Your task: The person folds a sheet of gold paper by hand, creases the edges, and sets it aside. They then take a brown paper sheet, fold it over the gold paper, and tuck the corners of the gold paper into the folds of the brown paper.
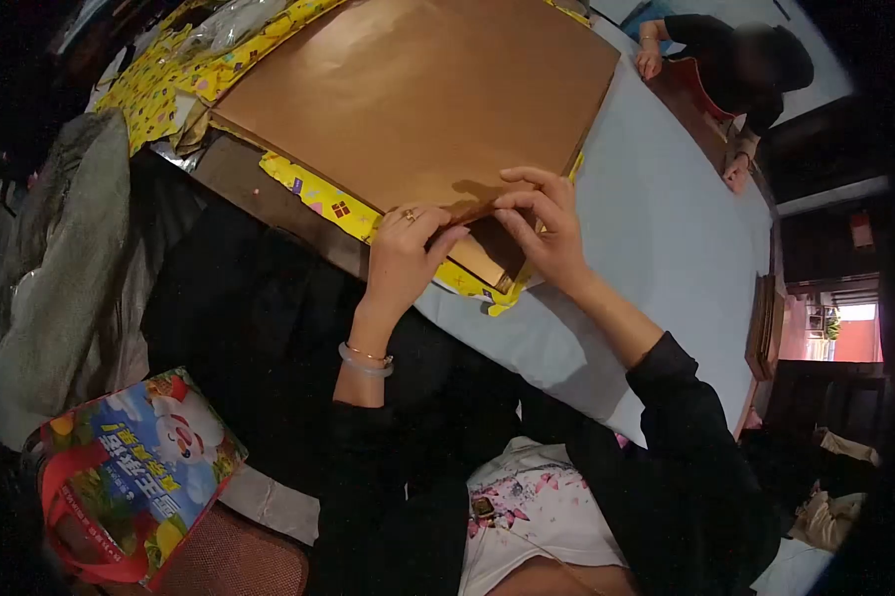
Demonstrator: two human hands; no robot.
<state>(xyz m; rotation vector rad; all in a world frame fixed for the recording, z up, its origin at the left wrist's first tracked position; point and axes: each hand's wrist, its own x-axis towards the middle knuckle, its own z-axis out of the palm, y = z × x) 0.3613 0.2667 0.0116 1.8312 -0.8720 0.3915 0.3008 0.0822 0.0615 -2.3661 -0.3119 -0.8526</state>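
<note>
A large brown paper sheet (427, 109) lies on top of a flat stack, its near corner raised and bent back. My left hand (404, 248) pinches the near edge of that sheet between thumb and fingers. Close by on the right, my right hand (547, 226) grips the same edge with thumb and forefinger, its other fingers partly stretched out. Yellow patterned paper (313, 194) sticks out from below the sheet along the near side. Beneath the raised corner, a lighter tan strip (479, 260) shows between my hands. The fingertips partly hide the edge they hold.
The stack rests on a pale-covered table (656, 258). Across it, another person's hand (650, 64) is near a brown piece with a red edge. Crumpled yellow paper (144, 109) and a grey cloth (65, 268) are at left. A printed bag (164, 447) stands at lower left.
</note>
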